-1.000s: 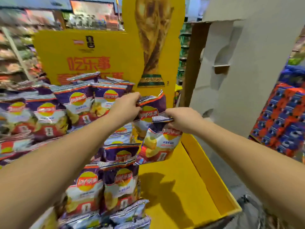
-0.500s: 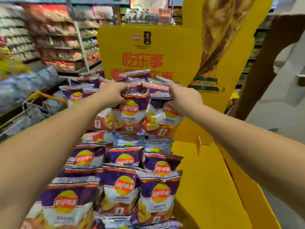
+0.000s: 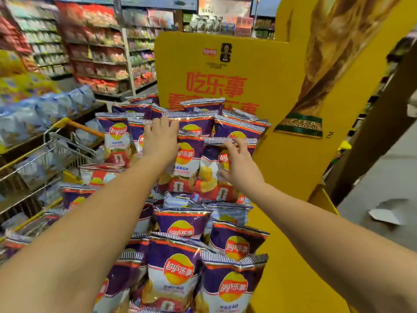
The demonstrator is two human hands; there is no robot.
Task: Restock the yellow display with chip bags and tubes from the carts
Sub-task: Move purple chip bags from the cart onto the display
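Nearest the camera, glossy purple-and-white chip bags (image 3: 178,276) with round yellow-and-red logos stand packed in rows on the tall yellow cardboard display (image 3: 291,233). Farther up the stack, the left hand (image 3: 160,141) lies with straight fingers flat against an upright purple bag (image 3: 187,163), holding nothing. Just beside it, the right hand (image 3: 237,164) spreads relaxed, slightly bent fingers over the neighbouring purple bag (image 3: 211,177), its fingertips at the striped top seal. Left of the display sits a wire shopping cart (image 3: 48,152) with a yellow-orange handle. Behind rise the display's yellow backboard with red characters (image 3: 222,86) and blurred store shelves (image 3: 94,48).
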